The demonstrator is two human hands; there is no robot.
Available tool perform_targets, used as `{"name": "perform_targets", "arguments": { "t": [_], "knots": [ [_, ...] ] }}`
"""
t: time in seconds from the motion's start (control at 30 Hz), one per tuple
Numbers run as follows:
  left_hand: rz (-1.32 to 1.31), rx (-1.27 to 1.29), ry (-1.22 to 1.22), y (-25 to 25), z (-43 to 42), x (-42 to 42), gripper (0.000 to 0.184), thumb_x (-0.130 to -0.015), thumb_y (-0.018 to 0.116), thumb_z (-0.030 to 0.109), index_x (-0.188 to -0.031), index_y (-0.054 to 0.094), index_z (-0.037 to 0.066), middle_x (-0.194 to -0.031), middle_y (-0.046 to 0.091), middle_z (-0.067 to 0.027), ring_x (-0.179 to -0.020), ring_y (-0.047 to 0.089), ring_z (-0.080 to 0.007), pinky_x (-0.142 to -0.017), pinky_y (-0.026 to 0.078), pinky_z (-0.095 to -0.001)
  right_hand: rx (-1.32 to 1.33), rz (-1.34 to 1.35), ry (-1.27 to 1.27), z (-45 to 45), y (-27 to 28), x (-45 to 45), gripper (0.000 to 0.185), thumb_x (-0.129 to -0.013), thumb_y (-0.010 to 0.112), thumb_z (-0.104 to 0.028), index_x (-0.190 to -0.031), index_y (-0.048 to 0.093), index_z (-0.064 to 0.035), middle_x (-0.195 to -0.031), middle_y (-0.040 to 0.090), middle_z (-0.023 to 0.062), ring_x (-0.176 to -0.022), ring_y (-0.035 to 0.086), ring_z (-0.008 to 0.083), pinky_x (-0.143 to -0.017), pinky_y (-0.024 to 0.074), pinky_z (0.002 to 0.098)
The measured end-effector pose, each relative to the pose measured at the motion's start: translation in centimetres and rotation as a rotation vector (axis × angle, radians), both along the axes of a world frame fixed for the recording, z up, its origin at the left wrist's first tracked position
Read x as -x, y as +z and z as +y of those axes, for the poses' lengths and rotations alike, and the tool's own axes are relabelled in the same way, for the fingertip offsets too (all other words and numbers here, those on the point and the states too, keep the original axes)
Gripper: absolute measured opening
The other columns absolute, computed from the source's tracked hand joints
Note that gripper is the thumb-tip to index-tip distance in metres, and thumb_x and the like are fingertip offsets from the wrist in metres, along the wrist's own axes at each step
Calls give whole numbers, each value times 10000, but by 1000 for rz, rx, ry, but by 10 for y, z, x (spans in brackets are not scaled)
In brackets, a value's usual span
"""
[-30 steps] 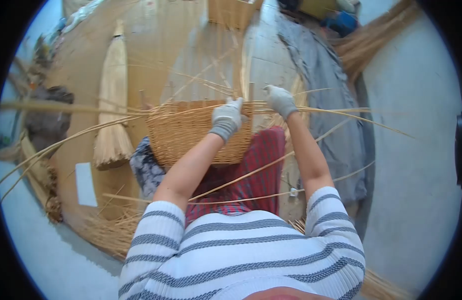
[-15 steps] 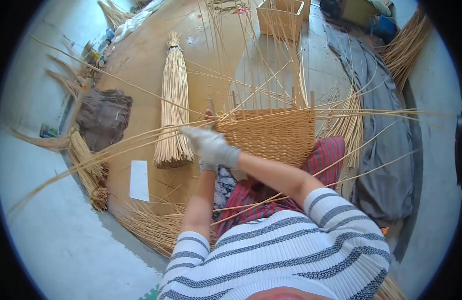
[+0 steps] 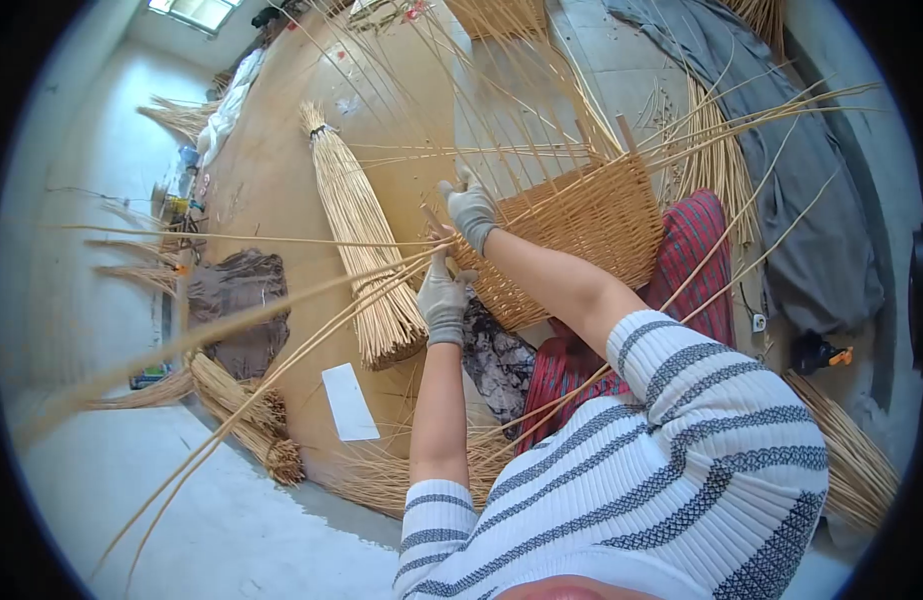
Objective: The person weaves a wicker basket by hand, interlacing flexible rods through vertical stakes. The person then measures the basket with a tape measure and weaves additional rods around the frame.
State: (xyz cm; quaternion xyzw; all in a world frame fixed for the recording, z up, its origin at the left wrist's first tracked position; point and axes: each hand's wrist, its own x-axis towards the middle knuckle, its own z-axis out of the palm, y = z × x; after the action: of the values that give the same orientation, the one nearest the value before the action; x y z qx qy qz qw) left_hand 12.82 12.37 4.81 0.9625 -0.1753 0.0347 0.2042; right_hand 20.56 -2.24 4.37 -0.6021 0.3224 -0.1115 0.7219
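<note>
A partly woven wicker basket point(image 3: 582, 225) tilts in front of me, with upright stakes rising from its rim. My left hand point(image 3: 444, 302), in a pale work glove, is closed around the basket's left corner, where several long willow rods point(image 3: 312, 345) come together and trail to the lower left. Just above it, my gloved right hand point(image 3: 472, 212) lies at the rim near that corner. Its fingertips point up and apart, with no rod visible between them. More rods point(image 3: 752, 118) stick out from the basket's right corner.
A tied bundle of willow rods point(image 3: 357, 235) lies left of the basket. Around it are a white sheet point(image 3: 350, 402), a dark cloth point(image 3: 237, 300) and smaller bundles point(image 3: 247, 420). Grey fabric point(image 3: 812, 220) covers the right side, and another basket point(image 3: 497, 18) stands at the back.
My right hand has moved from the rods left of the corner up to the rim. The basket looks more tilted, my left hand shows more clearly, and the view has shifted.
</note>
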Motion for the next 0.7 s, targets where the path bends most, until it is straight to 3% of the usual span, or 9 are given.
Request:
{"name": "perform_targets", "arguments": {
  "t": [0.07, 0.23, 0.33, 0.4, 0.43, 0.47, 0.6, 0.63, 0.7],
  "knots": [
    [201, -36, 84, 5, -1, -2, 660, -739, 772, 214, -1305, 434, 262, -1045, 687, -105, -891, 670, -347, -710, 495, -459, -10, -157, 144, -5, 3, -6, 790, -861, 648, -462, -1387, 367, 56, -1314, 491, 285, -776, 656, 335, -758, 546, 388],
    [189, -67, 20, 4, 2, -4, 692, -757, 752, 196, -1343, 389, 256, -1024, 690, -119, -907, 668, -350, -699, 498, -462, 10, -91, 426, -11, 54, 3, 554, -880, 629, -479, -1187, 614, -18, -1109, 642, 221, -698, 659, 255, -681, 535, 362],
    [203, -83, 33, 3, 0, -5, 666, -762, 748, 214, -1323, 389, 240, -1026, 691, -120, -922, 666, -350, -705, 498, -470, 632, -234, 170, -5, 70, -1, 472, -913, 592, -477, -1034, 678, -29, -1008, 677, 188, -827, 663, 217, -752, 522, 367],
    [73, -52, -3, 0, 1, -6, 605, -677, 836, 309, -1139, 464, 187, -868, 678, -120, -825, 659, -370, -691, 486, -468, 473, -1030, -46, -7, 77, -5, 424, -961, 535, -408, -1106, 655, -28, -975, 648, 98, -863, 617, 148, -725, 501, 278],
    [159, -54, 4, 9, -1, -5, 624, -667, 841, 317, -1152, 469, 189, -884, 683, -126, -835, 664, -362, -696, 490, -464, 463, -1027, -45, -3, 74, 8, 424, -961, 535, -408, -1106, 655, -28, -975, 648, 98, -863, 617, 148, -725, 501, 278],
    [160, -59, 5, 10, -2, -8, 624, -667, 841, 317, -1152, 469, 189, -884, 683, -126, -835, 664, -362, -696, 490, -464, 144, -793, 223, -4, 66, 29, 403, -976, 522, -389, -1077, 650, -20, -999, 650, 103, -922, 616, 178, -765, 501, 333],
    [169, -90, 31, 13, -3, -12, 638, -661, 840, 339, -1178, 497, 195, -921, 698, -107, -853, 675, -336, -706, 502, -437, 269, -766, -36, -34, -33, 35, 444, -996, 467, -442, -900, 645, -47, -706, 628, 19, -651, 616, 225, -609, 487, 352],
    [169, -64, 14, 14, -3, -13, 626, -655, 846, 321, -1166, 509, 191, -917, 698, -98, -851, 677, -328, -703, 503, -432, -5, -516, 52, -52, -6, 72, 460, -995, 458, -459, -861, 639, -58, -641, 609, 9, -575, 599, 228, -560, 479, 343],
    [85, -10, -58, 14, 0, -7, 557, -669, 844, 283, -1122, 539, 174, -863, 690, -80, -805, 675, -301, -688, 505, -417, 27, -377, 56, -56, -17, 90, 457, -996, 457, -458, -849, 637, -65, -643, 608, 18, -575, 600, 219, -556, 485, 340]
  ]
}}
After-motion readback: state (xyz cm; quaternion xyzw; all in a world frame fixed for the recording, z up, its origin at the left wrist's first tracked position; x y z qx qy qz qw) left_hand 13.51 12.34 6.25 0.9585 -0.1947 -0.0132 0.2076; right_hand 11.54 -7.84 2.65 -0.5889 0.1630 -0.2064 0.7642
